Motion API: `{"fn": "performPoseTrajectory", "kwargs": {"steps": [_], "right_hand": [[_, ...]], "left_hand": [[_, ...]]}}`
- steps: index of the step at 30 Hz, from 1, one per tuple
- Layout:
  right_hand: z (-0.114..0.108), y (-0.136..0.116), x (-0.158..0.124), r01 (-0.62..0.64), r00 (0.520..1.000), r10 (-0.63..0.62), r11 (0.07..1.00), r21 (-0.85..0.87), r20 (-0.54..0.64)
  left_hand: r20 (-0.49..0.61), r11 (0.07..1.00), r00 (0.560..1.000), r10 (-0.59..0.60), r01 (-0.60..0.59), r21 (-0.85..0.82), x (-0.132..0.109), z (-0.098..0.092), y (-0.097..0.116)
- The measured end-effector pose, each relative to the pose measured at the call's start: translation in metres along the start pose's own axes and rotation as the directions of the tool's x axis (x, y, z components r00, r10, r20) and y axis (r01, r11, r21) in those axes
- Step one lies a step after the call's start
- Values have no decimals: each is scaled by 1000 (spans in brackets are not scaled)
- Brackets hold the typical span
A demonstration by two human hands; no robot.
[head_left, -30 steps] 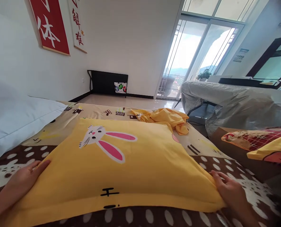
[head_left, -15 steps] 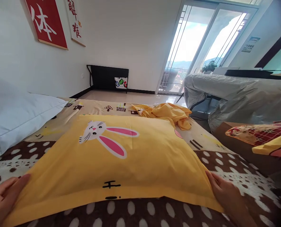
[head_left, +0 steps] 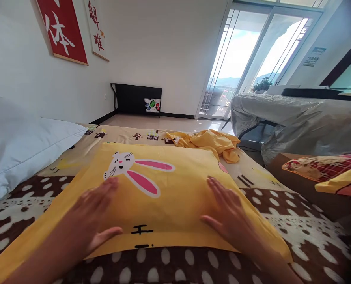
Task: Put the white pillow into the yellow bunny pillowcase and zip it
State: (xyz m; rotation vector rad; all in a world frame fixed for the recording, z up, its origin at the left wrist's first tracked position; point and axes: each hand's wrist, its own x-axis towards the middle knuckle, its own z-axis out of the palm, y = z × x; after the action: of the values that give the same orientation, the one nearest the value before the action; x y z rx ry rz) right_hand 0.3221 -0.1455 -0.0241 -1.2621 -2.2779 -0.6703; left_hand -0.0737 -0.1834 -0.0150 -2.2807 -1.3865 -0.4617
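A yellow pillow (head_left: pixel 169 213) with a printed white rabbit and pink ears lies flat on the bed, its near edge toward me. Over its left half is my left hand (head_left: pixel 89 217), palm down, fingers stretched out and thumb apart. My right hand (head_left: pixel 227 211) is over the right half in the same flat pose, slightly blurred. Both hands appear to touch the pillow's top, though exact contact is hard to tell. Under the pillow is a brown blanket (head_left: pixel 190 264) with white spots.
Crumpled yellow cloth (head_left: pixel 213 142) lies beyond the pillow. At the left is a white pillow (head_left: pixel 30 146). A cardboard box (head_left: pixel 305 189) with patterned fabric (head_left: pixel 326 167) stands on the right, near plastic-covered furniture (head_left: pixel 296 114). Behind are a black panel (head_left: pixel 131 98) and glass doors (head_left: pixel 240 51).
Both hands have let go of the pillow's near left and right corners and moved inward onto its top, fingers now spread flat. The pillow stays in nearly the same place.
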Motion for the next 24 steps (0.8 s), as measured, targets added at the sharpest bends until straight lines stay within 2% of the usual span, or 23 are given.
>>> {"fn": "performPoseTrajectory", "kwargs": {"steps": [1, 3, 5, 7, 10, 13, 18, 21, 24], "right_hand": [[-1, -22, 18, 114, 990, -120, 990, 81, 75], [7, -58, 46, 233, 955, -261, 955, 185, 144], [25, -76, 58, 223, 949, -261, 953, 205, 178], [46, -75, 55, 185, 951, -223, 965, 186, 212], [66, -56, 33, 156, 948, -192, 976, 155, 256], [67, -34, 7, 95, 961, -117, 990, 100, 250], [60, -3, -25, -37, 974, 38, 999, -9, 222], [61, 14, -46, -127, 969, 138, 990, -65, 207], [66, 31, -71, -224, 948, 241, 969, -104, 209]], "left_hand": [[-8, 995, 995, 104, -104, -1, 22, 6, 20], [57, 979, 978, 203, -202, -26, 58, 23, 55], [111, 983, 977, 180, -174, -57, 78, 43, 73], [160, 986, 974, 158, -147, -78, 81, 61, 76], [159, 982, 970, 184, -174, -75, 63, 77, 62], [101, 987, 983, 156, -151, -57, 37, 79, 42], [109, 996, 991, -81, 84, -23, -5, 79, 10], [176, 961, 945, -277, 270, 67, -38, 80, -8], [271, 886, 843, -464, 436, 159, -72, 82, -31]]}}
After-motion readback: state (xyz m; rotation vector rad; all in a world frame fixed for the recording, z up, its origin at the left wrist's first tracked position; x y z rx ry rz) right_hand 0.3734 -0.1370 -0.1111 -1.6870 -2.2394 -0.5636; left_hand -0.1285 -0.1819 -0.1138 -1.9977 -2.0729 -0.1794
